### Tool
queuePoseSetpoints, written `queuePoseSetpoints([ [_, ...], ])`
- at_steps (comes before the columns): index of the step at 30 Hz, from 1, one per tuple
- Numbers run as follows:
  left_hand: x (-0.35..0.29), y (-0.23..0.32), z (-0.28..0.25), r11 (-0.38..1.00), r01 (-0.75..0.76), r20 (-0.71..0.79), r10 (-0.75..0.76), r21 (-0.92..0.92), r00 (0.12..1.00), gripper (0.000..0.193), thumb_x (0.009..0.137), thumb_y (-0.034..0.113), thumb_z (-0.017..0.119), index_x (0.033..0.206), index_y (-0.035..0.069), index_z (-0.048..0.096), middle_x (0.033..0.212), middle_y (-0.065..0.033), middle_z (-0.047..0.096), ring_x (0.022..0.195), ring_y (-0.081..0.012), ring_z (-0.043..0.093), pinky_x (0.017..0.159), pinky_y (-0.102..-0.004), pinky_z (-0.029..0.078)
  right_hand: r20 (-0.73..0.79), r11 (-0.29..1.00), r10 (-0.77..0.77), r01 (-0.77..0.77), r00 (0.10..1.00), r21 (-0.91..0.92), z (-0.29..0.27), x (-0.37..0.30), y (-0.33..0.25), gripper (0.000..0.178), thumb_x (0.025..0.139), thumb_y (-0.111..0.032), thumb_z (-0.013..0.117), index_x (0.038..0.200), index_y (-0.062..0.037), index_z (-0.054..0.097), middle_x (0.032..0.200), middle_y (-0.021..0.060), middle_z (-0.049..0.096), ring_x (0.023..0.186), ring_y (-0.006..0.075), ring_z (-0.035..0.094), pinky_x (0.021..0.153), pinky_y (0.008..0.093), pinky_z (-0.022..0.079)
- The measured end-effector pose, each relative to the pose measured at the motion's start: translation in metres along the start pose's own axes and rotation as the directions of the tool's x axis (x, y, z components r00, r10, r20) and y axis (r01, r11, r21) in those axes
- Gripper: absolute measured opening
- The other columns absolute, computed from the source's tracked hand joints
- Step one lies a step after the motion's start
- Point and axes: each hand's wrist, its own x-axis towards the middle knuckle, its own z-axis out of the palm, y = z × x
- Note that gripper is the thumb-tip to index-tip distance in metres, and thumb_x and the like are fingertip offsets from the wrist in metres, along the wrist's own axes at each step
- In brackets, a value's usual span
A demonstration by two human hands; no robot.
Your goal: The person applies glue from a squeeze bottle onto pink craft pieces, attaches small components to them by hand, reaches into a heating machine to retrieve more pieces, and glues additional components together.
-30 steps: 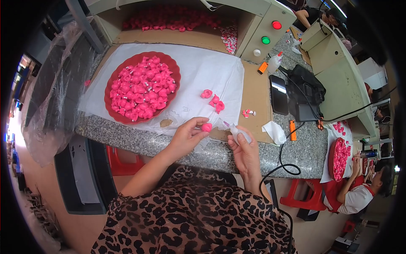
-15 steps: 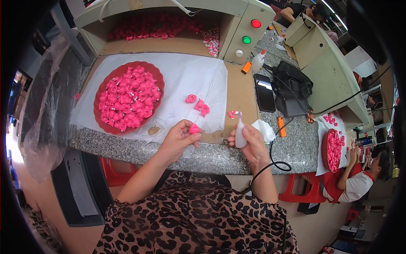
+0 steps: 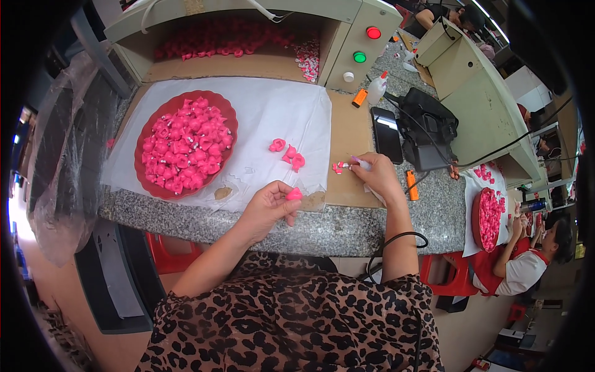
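Between the thumb and fingertips of my left hand is a small pink flower-shaped piece, just above the bench's front edge. My right hand is closed around a small translucent squeeze bottle, mostly covered by the fingers. The bottle's tip is beside a few tiny pink-and-white bits on the cardboard. A few loose pink pieces lie on the white paper beyond my left hand. To their left stands a red scalloped bowl heaped with similar pink pieces.
A pale machine housing at the back shelters more pink pieces. On the right are a white bottle with a red cap, a phone, a black bag and an orange lighter. A co-worker sits farther right.
My right hand has moved forward with the squeeze bottle, tilting it toward the tiny bits. My left hand has shifted slightly right and nearer, still holding the pink piece.
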Motion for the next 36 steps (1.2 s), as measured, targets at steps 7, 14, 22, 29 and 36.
queuePoseSetpoints([
  [7, -0.005, 0.000, -0.004, 0.995, 0.046, -0.030, -0.049, -0.083, 0.998, 0.015, 0.082, 0.010, 0.053, 0.093, 0.001, 0.047, 0.081, -0.0056, 0.053, 0.065, -0.0109, 0.053, 0.053, -0.0219, 0.045, 0.054, 0.975, 0.194, -0.187, 0.979, -0.123, -0.002, -0.009, -0.002, 0.022, 0.068, -0.024, 0.062, 0.077, -0.0042, 0.063, 0.065, 0.0151, 0.059, 0.064, 0.0287, 0.058, 0.059, 0.0352, 0.045],
  [14, -0.007, -0.006, -0.002, 0.993, 0.007, -0.007, -0.008, -0.119, 1.000, 0.030, 0.081, 0.004, 0.053, 0.109, -0.001, 0.045, 0.088, -0.0077, 0.056, 0.074, -0.0146, 0.056, 0.061, -0.0228, 0.047, 0.076, 0.805, 0.301, -0.296, 0.951, 0.515, 0.005, -0.028, -0.034, 0.015, 0.071, -0.015, 0.063, 0.074, -0.0003, 0.061, 0.063, 0.0073, 0.060, 0.054, 0.0112, 0.055, 0.050, 0.0238, 0.044],
  [22, -0.005, -0.013, 0.000, 0.990, -0.056, -0.028, 0.053, -0.132, 0.998, 0.023, 0.082, 0.006, 0.052, 0.104, 0.000, 0.047, 0.090, -0.0078, 0.057, 0.080, -0.0152, 0.057, 0.067, -0.0248, 0.048, 0.233, 0.227, 0.245, -0.289, 0.941, 0.930, 0.058, -0.072, -0.089, 0.011, 0.075, -0.008, 0.061, 0.081, 0.0012, 0.059, 0.071, 0.0065, 0.061, 0.055, 0.0085, 0.053, 0.052, 0.0192, 0.043],
  [29, -0.008, -0.016, 0.003, 0.989, -0.115, -0.078, 0.108, -0.092, 0.991, 0.023, 0.082, 0.005, 0.053, 0.103, -0.002, 0.047, 0.088, -0.0097, 0.058, 0.079, -0.0145, 0.057, 0.064, -0.0232, 0.048, 0.212, 0.250, 0.245, -0.273, 0.946, 0.929, 0.063, -0.076, -0.095, 0.009, 0.075, -0.006, 0.061, 0.080, 0.0012, 0.059, 0.069, 0.0051, 0.059, 0.056, 0.0071, 0.053, 0.052, 0.0186, 0.043],
  [36, -0.009, -0.017, 0.006, 0.989, -0.146, -0.083, 0.144, -0.017, 0.986, 0.022, 0.081, 0.004, 0.053, 0.102, -0.002, 0.048, 0.086, -0.0091, 0.059, 0.073, -0.0129, 0.057, 0.065, -0.0228, 0.047, 0.163, 0.453, 0.239, -0.258, 0.957, 0.853, 0.067, -0.076, -0.091, 0.006, 0.075, -0.006, 0.062, 0.076, -0.0003, 0.060, 0.066, 0.0022, 0.058, 0.057, 0.0058, 0.052, 0.051, 0.0177, 0.043],
])
